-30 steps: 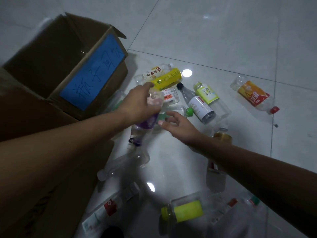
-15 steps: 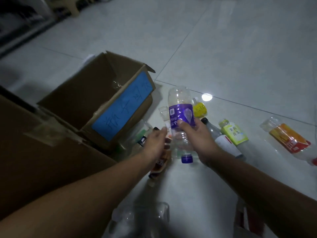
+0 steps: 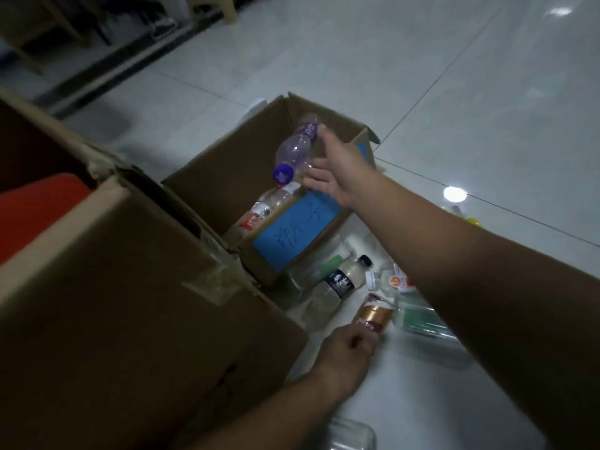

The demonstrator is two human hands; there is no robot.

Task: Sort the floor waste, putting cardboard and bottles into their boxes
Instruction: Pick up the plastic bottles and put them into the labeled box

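From my remote seat, the large cardboard box [image 3: 130,319] fills the far left, its flap patched with wrinkled clear tape, and it holds something flat and red [image 3: 42,206] that I cannot make out in the dim light. Beside it stands the smaller bottle box [image 3: 227,177], open, of plain brown board with a blue hand-lettered label [image 3: 292,235] on its near wall. A clear red-labelled bottle [image 3: 259,212] lies inside against that wall. Over the opening hangs the purple-capped bottle [image 3: 297,151], a ribbed transparent one tilted cap-down. The right hand [image 3: 337,170] is next to it with fingers straight and spread, and the bottle seems only to brush the fingertips. Half a second ago that hand gripped this bottle above the floor litter, right of the box; now it is above the box. Lower down, the left hand [image 3: 347,352] curls its fingers round the base of the copper-labelled bottle [image 3: 373,315], the same one it had hold of then. Just beyond it on the glossy pale tiled floor [image 3: 454,92] lie a black-capped bottle with a dark label [image 3: 341,284], a white-capped bottle [image 3: 399,282] and a green-labelled bottle [image 3: 418,319], all of clear plastic.
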